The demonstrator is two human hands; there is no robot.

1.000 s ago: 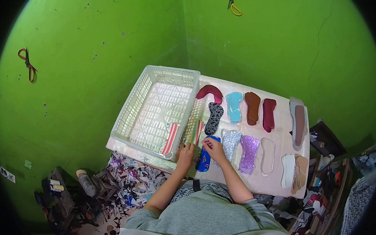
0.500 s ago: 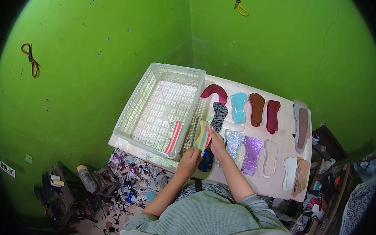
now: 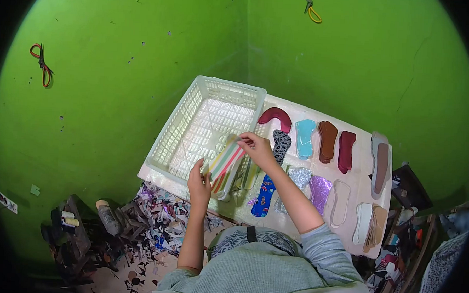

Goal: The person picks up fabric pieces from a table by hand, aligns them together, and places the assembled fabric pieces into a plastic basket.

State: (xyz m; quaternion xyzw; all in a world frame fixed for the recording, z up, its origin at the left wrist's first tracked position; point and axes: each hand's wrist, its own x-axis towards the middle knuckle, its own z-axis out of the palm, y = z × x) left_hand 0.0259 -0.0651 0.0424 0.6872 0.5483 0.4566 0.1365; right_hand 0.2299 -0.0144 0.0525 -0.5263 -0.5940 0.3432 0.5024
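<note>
Both hands are at the right front part of a white plastic basket (image 3: 163, 168). A striped piece (image 3: 227, 161) in green, white, yellow and pink lies between them, over the basket. My right hand (image 3: 256, 149) pinches its upper end. At its lower left end is my left hand (image 3: 199, 184), fingers upright and thumb near the piece's edge; whether it grips the piece is hard to tell. Right of the basket, a blue patterned piece (image 3: 263, 196) and a black-and-grey patterned piece (image 3: 281, 144) lie on the table.
Turquoise (image 3: 305, 138), brown (image 3: 327, 141), dark red (image 3: 346, 151), silver glitter (image 3: 299, 182) and purple glitter (image 3: 320, 192) stacks lie on the table (image 3: 314, 234). White and tan pieces are at its right end. Scraps (image 3: 163, 219) cover the floor. Scissors (image 3: 41, 65) hang on the green wall.
Both hands have moved from beside the basket to over it, with the striped piece now stretched between them. The hands have spread apart, and the camera view has shifted slightly.
</note>
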